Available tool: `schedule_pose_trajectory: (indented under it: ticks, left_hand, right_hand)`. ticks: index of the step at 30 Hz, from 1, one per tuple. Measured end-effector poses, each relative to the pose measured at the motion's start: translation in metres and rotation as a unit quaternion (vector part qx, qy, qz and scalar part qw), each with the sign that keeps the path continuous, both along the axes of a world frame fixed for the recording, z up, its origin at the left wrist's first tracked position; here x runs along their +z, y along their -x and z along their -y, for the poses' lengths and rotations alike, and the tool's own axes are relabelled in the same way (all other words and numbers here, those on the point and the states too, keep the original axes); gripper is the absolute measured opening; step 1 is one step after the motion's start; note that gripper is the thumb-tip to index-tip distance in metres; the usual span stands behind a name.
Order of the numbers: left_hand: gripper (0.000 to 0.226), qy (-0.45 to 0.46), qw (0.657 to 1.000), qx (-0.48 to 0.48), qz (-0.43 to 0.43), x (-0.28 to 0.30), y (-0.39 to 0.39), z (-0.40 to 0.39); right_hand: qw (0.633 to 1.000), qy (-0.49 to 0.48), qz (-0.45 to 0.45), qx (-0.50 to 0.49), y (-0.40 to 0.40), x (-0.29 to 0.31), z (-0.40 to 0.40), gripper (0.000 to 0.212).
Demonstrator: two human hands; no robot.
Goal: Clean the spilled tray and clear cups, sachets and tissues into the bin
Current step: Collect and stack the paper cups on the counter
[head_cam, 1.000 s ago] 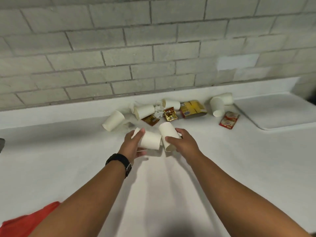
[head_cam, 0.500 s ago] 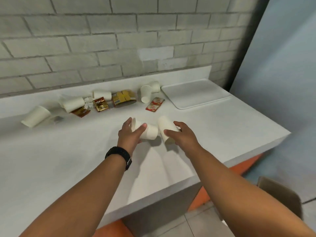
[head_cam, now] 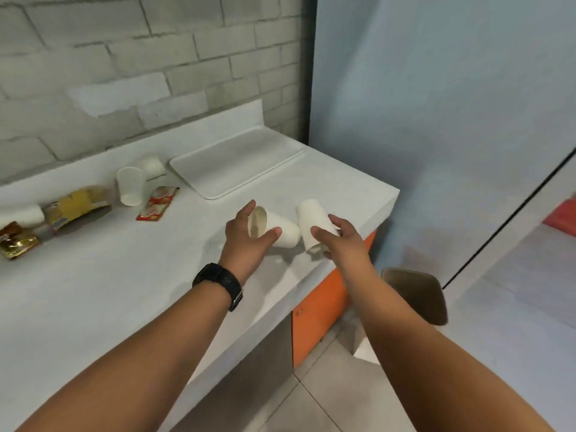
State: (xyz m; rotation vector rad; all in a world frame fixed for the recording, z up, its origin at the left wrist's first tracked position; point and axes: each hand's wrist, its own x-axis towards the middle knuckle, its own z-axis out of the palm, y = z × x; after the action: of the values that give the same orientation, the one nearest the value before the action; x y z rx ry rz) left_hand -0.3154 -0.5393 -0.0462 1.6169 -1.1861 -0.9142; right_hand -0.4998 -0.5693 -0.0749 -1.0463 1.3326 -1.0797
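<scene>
Paper cups: left hand (head_cam: 246, 241) clamps one cup (head_cam: 274, 227) sideways, right hand (head_cam: 341, 240) grips another cup (head_cam: 311, 224) mouth-down, both over tabletop (head_cam: 124, 291) edge, likely bound for brown bin (head_cam: 417, 294) below right. Sachets (head_cam: 157, 203), more cups far left.

Both forearms bare, no sleeves. Black watch (head_cam: 222, 282) w/ wide black strap just behind left hand (head_cam: 246, 241); right hand (head_cam: 341, 241) w/o anything worn

White counter (head_cam: 93, 307) (orange cabinet (head_cam: 314, 325) beneath) against grey brick wall (head_cam: 124, 57).
</scene>
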Motion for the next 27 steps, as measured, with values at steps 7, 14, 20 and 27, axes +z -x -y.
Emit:
schedule_pose_trajectory:
  ticks: [7, 14, 20, 27]
  left_hand:
    - [0.079, 0.041, 0.979, -0.166, 0.114, -0.018, 0.131, 0.039]
    - [0.085, -0.05, 0.942, -0.264, 0.2, -0.09, 0.258, 0.09]
    - [0.08, -0.19, 0.943, -0.207, 0.177, -0.171, 0.321, 0.131]
    - [0.105, -0.321, 0.91, -0.228, 0.133, -0.22, 0.343, 0.154]
  right_hand:
    - [0.985, -0.062, 0.078, -0.144, 0.125, -0.044, 0.005, 0.058]
    - [0.96, -0.227, 0.01, -0.165, 0.252, -0.135, 0.034, 0.083]
    - [0.931, -0.332, -0.036, -0.144, 0.326, -0.227, 0.075, 0.089]
    - [0.934, -0.318, -0.16, -0.033, 0.344, -0.228, 0.084, 0.046]
